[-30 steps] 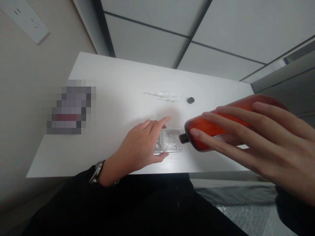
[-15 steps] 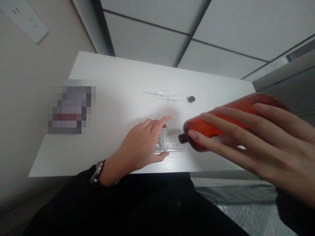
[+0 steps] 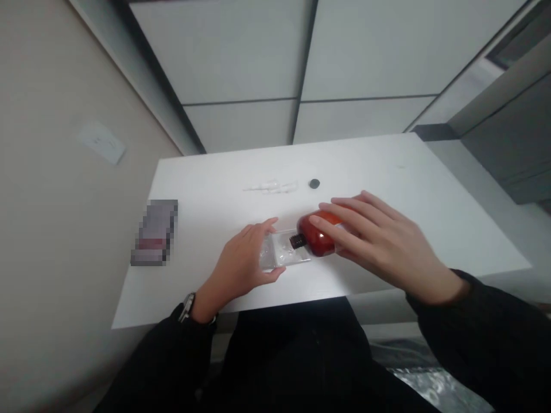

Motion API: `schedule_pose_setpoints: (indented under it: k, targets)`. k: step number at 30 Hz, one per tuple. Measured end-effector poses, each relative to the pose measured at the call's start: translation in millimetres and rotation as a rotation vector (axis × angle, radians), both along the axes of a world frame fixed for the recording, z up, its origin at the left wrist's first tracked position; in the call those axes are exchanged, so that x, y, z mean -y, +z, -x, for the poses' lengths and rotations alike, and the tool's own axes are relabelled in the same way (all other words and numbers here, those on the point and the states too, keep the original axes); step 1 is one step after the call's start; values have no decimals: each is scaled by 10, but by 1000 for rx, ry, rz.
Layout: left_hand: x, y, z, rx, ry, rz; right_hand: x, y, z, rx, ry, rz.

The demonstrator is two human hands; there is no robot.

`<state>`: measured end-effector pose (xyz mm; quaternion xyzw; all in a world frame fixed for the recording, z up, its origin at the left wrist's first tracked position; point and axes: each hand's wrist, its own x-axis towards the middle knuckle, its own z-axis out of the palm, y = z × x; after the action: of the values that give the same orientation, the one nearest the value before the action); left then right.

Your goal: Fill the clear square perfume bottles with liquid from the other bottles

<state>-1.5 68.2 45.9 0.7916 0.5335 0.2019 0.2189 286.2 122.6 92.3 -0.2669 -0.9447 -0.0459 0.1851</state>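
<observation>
My right hand is wrapped round an amber bottle, tilted onto its side with its black threaded mouth pointing left. The mouth is uncapped and lies over the right part of a clear plastic box. My left hand grips the left end of this box, thumb on the near side and fingers on the far side. A palm hides part of the box. Whether liquid is leaving the bottle cannot be made out. Beyond the box lies a dark round cap.
Clear plastic droppers or pipettes lie left of the cap. A blurred-out dark rectangular object is at the left of the white table. Behind the table stand white panels; a wall socket is at left.
My right hand has brought the bottle lower and left, its mouth now farther over the box. My left hand still holds the box. The camera view has shifted and turned.
</observation>
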Motion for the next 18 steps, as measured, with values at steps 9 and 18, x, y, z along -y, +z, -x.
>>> schedule_pose_setpoints:
  k: [9, 18]
  targets:
    - [-94, 110, 89, -95, 80, 46, -67, -774, 119, -797, -192, 661]
    - [-385, 163, 308, -100, 67, 54, -352, -974, 446, -942, -38, 859]
